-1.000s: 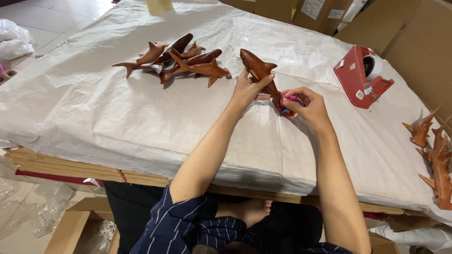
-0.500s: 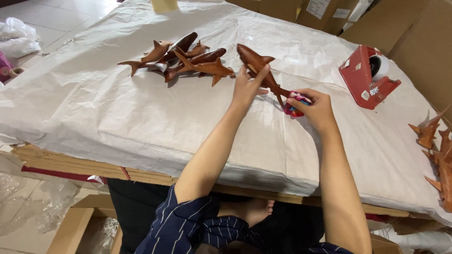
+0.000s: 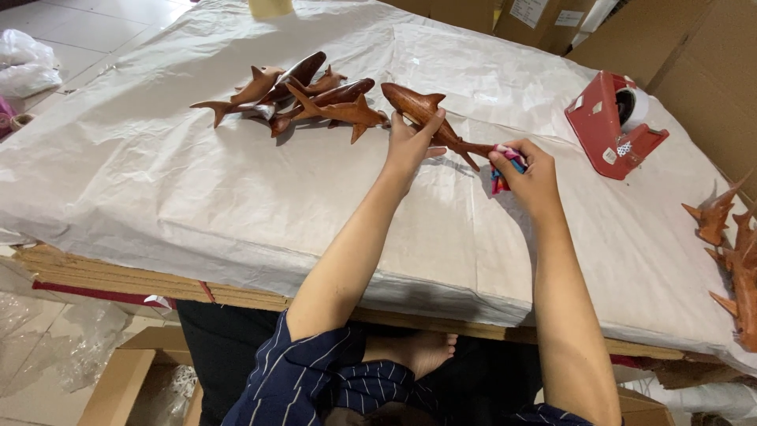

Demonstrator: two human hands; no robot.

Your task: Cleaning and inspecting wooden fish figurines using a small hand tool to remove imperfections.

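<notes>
My left hand [image 3: 411,145] grips a brown carved wooden dolphin [image 3: 415,106] around its body, holding it just above the white paper-covered table [image 3: 236,189]. My right hand [image 3: 530,178] is closed on a small colourful cloth [image 3: 500,178] pressed against the dolphin's tail end. A pile of several similar wooden dolphins [image 3: 300,95] lies on the paper just left of the held one.
A red tape dispenser [image 3: 617,126] stands at the right of the table. More spiky wooden carvings [image 3: 733,252] lie at the right edge. Cardboard boxes [image 3: 694,47] line the back right, another box [image 3: 134,379] sits on the floor, and my bare foot [image 3: 418,351] shows under the table.
The held dolphin and both hands shifted slightly left and away. My right hand with the cloth has slid along the tail end.
</notes>
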